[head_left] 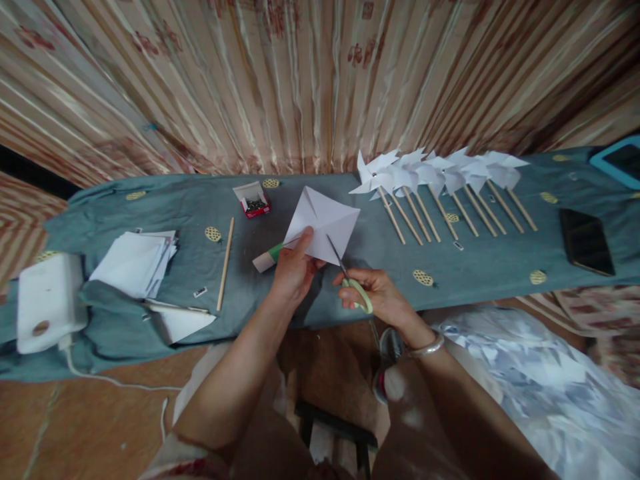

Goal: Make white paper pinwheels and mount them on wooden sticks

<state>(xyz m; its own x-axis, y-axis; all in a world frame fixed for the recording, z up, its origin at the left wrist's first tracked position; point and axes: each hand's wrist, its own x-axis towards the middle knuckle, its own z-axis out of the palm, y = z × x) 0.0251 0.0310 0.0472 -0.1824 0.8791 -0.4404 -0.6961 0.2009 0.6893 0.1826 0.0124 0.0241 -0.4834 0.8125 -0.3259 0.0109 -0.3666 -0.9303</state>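
A square sheet of white paper (337,217), creased along its diagonals, is pinched in my left hand (296,270), thumb on top. Slits run in from some of its corners toward the middle. My right hand (373,290) grips scissors (356,291) with pale green handles, their blades at the paper's near corner. Under the paper's left side lies a green and whitish tube-like item (269,257), partly hidden. Beyond it stands a small open red box (257,207) of dark metal pins or tacks. A bare wooden stick (225,263) rests to the left.
Several white paper pinwheels (380,175) on sticks lie in a row at the right. A paper stack (133,263) and a white power adapter (50,303) sit left. A black phone (586,241) lies right on the green cloth (320,307). A large plastic bag (540,373) is below.
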